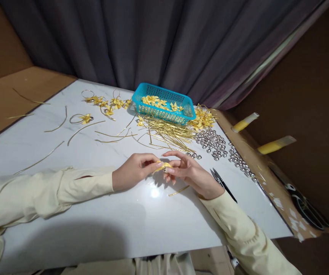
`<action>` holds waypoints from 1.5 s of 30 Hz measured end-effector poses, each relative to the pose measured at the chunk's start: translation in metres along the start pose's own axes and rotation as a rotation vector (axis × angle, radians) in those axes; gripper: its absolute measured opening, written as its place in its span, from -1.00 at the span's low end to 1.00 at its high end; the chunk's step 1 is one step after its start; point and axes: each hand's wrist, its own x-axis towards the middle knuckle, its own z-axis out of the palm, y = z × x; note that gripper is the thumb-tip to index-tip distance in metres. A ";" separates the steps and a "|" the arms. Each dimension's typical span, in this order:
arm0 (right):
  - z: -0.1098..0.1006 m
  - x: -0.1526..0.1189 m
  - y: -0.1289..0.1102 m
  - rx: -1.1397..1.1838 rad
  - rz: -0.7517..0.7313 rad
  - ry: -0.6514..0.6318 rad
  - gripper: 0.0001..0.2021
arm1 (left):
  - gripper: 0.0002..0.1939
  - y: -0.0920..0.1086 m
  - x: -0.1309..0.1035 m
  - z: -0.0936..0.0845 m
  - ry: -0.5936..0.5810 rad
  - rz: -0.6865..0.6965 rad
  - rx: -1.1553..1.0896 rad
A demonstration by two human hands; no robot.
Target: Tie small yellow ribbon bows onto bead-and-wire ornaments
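Observation:
Near the middle of the white board, a small yellow ribbon flower (pixel 167 165) is pinched between both hands. My left hand (pixel 134 170) holds its left side between thumb and fingers. My right hand (pixel 191 173) grips the right side, thumb against a small silver bell or bead (pixel 165 169); its other fingers are partly spread. A short gold wire (pixel 178 191) lies below my right hand. Beyond the hands is a pile of gold wire pieces (pixel 170 133). Silver beads (pixel 212 141) lie in a heap to its right.
A blue basket (pixel 164 90) with yellow flowers stands at the back, more yellow flowers (pixel 203 117) beside it. Wired flowers (pixel 86 118) and loose wires lie back left. Black tweezers (pixel 223 185) lie right of my hand; black scissors (pixel 307 208) and two glue-like tubes (pixel 245 122) are farther right.

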 end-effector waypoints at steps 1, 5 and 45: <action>-0.001 0.001 0.000 0.028 0.028 -0.017 -0.63 | -0.71 0.000 0.000 0.000 0.001 0.017 0.009; -0.002 0.003 0.000 0.106 0.077 -0.056 -0.68 | -0.72 0.000 -0.002 0.000 0.003 0.092 0.095; -0.002 -0.005 0.004 -1.000 -0.390 0.143 -0.82 | -0.77 -0.003 0.000 -0.001 -0.145 0.007 -0.088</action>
